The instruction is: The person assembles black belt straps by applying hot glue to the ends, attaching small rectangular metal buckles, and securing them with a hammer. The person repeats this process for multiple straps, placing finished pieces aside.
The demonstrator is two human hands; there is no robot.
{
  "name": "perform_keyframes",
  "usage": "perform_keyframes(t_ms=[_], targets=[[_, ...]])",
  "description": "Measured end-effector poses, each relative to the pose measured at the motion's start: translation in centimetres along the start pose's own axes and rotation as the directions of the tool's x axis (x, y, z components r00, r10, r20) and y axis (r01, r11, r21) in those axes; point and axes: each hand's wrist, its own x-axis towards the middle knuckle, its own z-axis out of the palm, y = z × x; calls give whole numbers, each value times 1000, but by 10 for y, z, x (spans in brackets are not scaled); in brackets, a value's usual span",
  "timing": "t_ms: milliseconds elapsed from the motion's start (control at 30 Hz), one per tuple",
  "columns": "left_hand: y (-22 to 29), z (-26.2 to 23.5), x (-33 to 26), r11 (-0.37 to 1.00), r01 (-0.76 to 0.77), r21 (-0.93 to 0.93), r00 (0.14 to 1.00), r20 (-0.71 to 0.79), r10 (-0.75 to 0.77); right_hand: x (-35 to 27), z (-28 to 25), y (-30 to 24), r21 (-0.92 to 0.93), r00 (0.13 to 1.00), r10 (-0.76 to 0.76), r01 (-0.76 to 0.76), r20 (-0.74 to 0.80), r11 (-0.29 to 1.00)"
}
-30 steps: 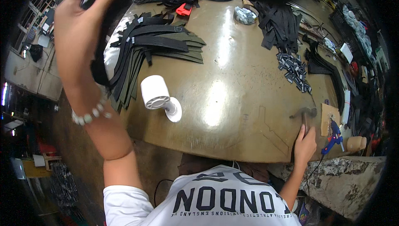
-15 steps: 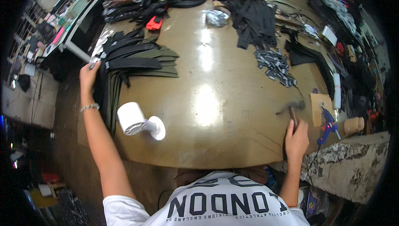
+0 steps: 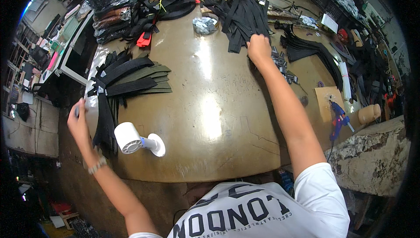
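My left hand (image 3: 79,122) is off the table's left edge, fingers closed round a small grey piece (image 3: 77,111). Beside it a bundle of black straps (image 3: 104,117) hangs over that edge, next to fanned black and olive-green straps (image 3: 131,78). My right hand (image 3: 260,47) reaches far across to the lower end of a pile of black straps (image 3: 238,17), its fingers curled; what they grip, if anything, is hidden. Small grey metal-looking pieces (image 3: 291,78) lie heaped beside it, partly behind my forearm. A dark hammer head (image 3: 304,101) shows right of that forearm, its handle hidden.
A white cylindrical stand (image 3: 127,138) lies near the table's front left. A bowl of small pale pieces (image 3: 204,25) stands at the back. On the right are a blue glue gun (image 3: 337,117), brown card (image 3: 326,102), a tape roll (image 3: 369,114) and more black straps (image 3: 306,49).
My right hand has let go of the hammer and moved far forward to the black strap pile. My left hand has drawn back from the left straps with a small grey piece. The view has shifted.
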Motion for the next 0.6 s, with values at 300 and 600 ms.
perform_keyframes(t_ms=[300,600], targets=[[149,36,-230,948,44,-316,860,496,125,-74,-57,-18,577,590,-212,-807,779,-127],[128,124,-253,760,566,-319,471,882,19,-221,-141,-37,246,225,-442,-969,868,-11]])
